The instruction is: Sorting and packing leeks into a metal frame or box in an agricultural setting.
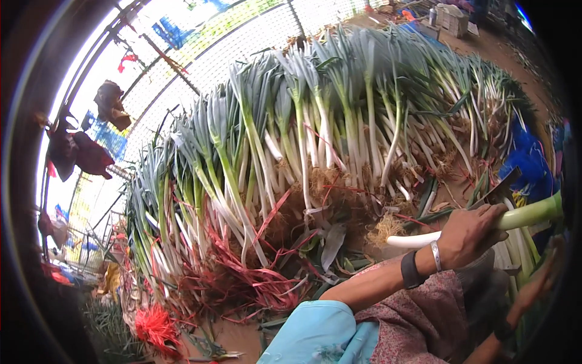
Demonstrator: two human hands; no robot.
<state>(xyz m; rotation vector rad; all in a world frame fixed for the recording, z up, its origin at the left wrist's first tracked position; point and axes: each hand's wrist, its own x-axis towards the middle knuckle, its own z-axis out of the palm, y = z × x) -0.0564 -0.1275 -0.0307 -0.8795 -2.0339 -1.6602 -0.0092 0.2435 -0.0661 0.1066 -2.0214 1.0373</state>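
My left hand (470,233) is wrapped round a leek (527,213) at the right side. The leek's white end and hairy roots (388,229) stick out to the left of my wrist, and its green part runs to the right rim. Just beyond my knuckles is a dark flat blade (500,187); I cannot tell what holds it up. Low at the right rim, my right hand (541,278) is beside more pale green stalks (526,249). Blur and the dark rim hide how its fingers are set.
A long heap of leeks (327,115) leans across the middle, roots toward me. Red plastic strips (254,285) and loose leaves (333,246) lie before it. A red tuft of strips (156,327) sits lower left. Blue netting (524,158) is at right, mesh fencing (224,42) behind.
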